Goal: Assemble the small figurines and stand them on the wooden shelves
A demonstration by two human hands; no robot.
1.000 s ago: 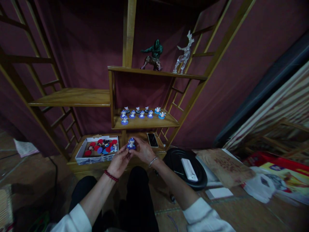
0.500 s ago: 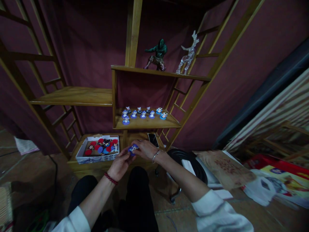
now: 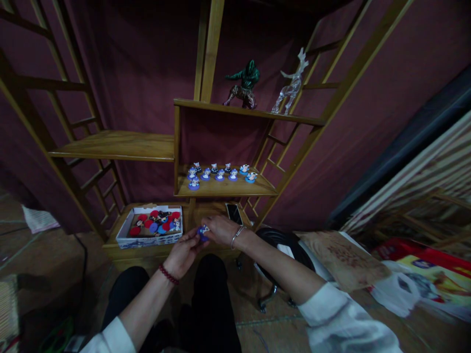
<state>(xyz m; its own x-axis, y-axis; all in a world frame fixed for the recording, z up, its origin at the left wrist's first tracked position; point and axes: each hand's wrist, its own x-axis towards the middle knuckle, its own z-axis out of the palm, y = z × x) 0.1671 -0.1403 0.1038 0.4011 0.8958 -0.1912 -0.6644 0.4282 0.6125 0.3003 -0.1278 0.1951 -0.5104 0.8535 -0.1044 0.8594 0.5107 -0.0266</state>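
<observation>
Between my two hands is a small purple-based figurine [image 3: 202, 232], held in front of the low shelf. My left hand [image 3: 186, 252], with a red bead bracelet, has its fingers closed on the figurine's left side. From the right, my right hand [image 3: 221, 230], wearing a silver bangle, pinches the same figurine and covers part of it. Just left of my hands, a white box [image 3: 147, 241] contains several figurines with red, blue and purple bases [image 3: 158, 223]. Several more small figurines [image 3: 220, 175] stand in rows on the shelf above.
A phone [image 3: 233, 214] lies on the lower board behind my right hand. On the upper shelf stand a dark green crouching statue [image 3: 245, 84] and a clear deer statue [image 3: 290, 86]. A black wheeled stool [image 3: 270, 238], a plastic bag [image 3: 396, 291] and a red package [image 3: 437, 269] are at the right.
The figurine has been turned slightly between my fingers. The whole view has shifted a little, so the shelves appear slightly further right.
</observation>
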